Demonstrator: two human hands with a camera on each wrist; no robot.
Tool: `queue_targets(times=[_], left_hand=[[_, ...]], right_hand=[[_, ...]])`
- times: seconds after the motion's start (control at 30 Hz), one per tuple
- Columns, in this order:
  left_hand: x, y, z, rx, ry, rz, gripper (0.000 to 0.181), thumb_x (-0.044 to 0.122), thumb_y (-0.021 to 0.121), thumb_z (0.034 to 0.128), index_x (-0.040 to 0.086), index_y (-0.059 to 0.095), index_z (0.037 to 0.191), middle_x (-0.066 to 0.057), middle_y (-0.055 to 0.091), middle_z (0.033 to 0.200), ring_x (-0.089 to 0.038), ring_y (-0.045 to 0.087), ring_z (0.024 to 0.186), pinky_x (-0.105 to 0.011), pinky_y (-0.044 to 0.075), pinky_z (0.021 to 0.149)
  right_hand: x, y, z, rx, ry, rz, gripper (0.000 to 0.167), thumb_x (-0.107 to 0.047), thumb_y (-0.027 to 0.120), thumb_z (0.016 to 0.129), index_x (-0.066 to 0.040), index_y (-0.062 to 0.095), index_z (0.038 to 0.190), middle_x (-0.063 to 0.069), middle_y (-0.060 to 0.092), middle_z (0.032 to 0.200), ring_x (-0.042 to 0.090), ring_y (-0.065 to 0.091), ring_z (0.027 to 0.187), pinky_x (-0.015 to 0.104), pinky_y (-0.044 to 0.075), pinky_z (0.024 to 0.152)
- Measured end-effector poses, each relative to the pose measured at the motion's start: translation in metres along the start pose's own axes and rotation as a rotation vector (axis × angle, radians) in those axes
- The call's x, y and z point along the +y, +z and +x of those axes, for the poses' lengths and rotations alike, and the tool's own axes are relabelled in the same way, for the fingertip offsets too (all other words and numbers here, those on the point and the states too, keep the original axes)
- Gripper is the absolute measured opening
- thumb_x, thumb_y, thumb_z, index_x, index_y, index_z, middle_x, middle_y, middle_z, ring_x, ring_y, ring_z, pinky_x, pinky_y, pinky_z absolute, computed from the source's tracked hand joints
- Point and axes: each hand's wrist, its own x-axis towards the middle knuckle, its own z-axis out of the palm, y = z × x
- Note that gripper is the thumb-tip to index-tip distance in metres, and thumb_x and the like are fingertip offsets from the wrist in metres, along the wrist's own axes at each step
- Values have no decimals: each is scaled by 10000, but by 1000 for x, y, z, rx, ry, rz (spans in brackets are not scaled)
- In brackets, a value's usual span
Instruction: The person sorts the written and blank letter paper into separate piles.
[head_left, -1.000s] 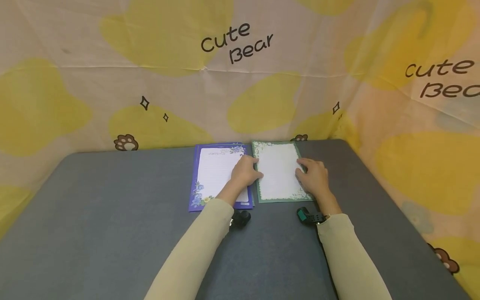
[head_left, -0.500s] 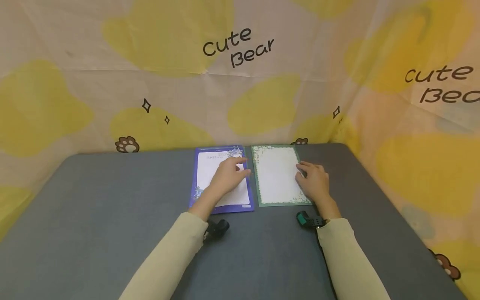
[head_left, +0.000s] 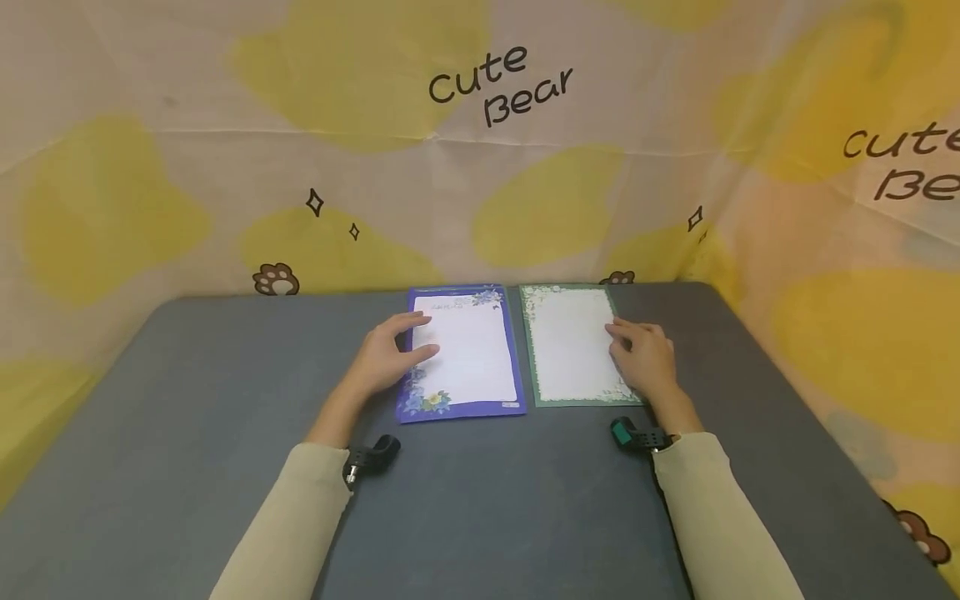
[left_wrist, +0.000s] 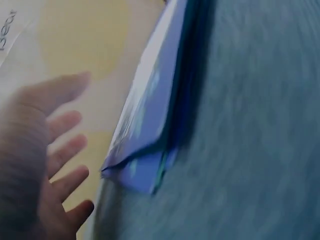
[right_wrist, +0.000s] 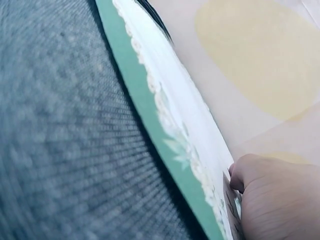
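Note:
A purple-bordered sheet with blue flowers (head_left: pixel 472 358) lies on the table, and left of a green-bordered sheet (head_left: pixel 573 350). In the left wrist view the purple paper (left_wrist: pixel 170 100) shows more sheets beneath it. My left hand (head_left: pixel 382 354) is over the purple sheet's left edge with fingers spread, holding nothing; in its wrist view the hand (left_wrist: pixel 45 160) is beside the papers. My right hand (head_left: pixel 643 354) is at the green sheet's right edge, thumb and finger close together; in the right wrist view the hand (right_wrist: pixel 280 195) pinches the edge of the green sheet (right_wrist: pixel 190 120).
The grey table (head_left: pixel 480 500) reaches back to a cloth wall (head_left: pixel 360 100) with yellow patches and printed words. Another cloth side (head_left: pixel 847 333) rises at the right. A dark strap with a small device sits on each wrist.
My left hand has moved left from the gap between the sheets, across the purple sheet to its left edge. My right hand has stayed at the green sheet. The head view has shifted slightly.

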Motion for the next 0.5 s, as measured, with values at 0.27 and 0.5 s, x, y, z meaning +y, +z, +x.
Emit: queue_targets(times=[0.27, 0.5], left_hand=[[-13, 8, 1, -50, -1, 98, 746, 393, 751, 887, 76, 477, 1504, -170, 410, 1602, -399, 317, 1517, -585, 236, 1249], [-16, 9, -1, -71, -14, 135, 725, 421, 762, 875, 71, 529, 1466, -155, 403, 1610, -407, 295, 1525, -607, 235, 1240]], right_hand=[[2, -5, 2, -27, 4, -9, 404, -161, 486, 995, -73, 645, 1355, 123, 550, 1502, 437, 438, 1351, 654, 295, 1092], [-13, -12, 6, 36, -51, -43, 387, -174, 504, 1000, -33, 654, 1327, 197, 547, 1488, 469, 452, 1370, 670, 324, 1118]])
